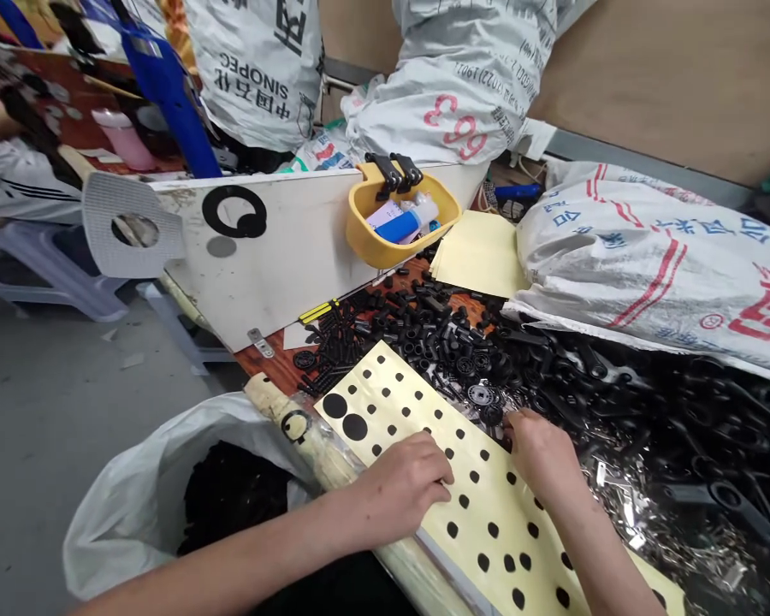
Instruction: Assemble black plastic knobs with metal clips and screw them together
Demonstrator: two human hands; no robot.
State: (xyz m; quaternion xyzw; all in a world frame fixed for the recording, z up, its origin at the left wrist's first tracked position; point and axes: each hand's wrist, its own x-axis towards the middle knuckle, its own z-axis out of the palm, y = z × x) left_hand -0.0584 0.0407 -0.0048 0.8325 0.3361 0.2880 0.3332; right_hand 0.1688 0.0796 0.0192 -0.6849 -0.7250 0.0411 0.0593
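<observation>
Resting palm down on a yellow sheet [423, 415], the left hand [403, 489] has its fingers bent and close together, with the tips pressing on the paper. The sheet is smooth and glossy. It lies on the near part of the table and carries many round black dots [354, 426], of which 2 at its left end are bigger than the others.

The right hand [540, 452] is at the far edge of the same sheet with its fingers curled down. I cannot tell if they pinch something. Just beyond it is a pile of black plastic parts [436, 329]: short tubes, rings and small toothed wheels. To the right, shiny metal pieces [616, 488] are mixed in.

At the near left a thin white plastic bag [134, 479] stands open and holds more black pieces. Further away a white board [295, 265] with a painted black ring [234, 211] stands on edge. A yellow plastic basket [365, 244] hangs on it by 2 black clips [396, 171]. A stack of plain yellow paper [478, 252] lies right of the basket.

Woven white sacks are behind. One sack [257, 68] shows "SINOPEC" upside down with Chinese characters, and the middle sack [462, 94] has red numbers. The right sack [648, 257] has red stripes.
</observation>
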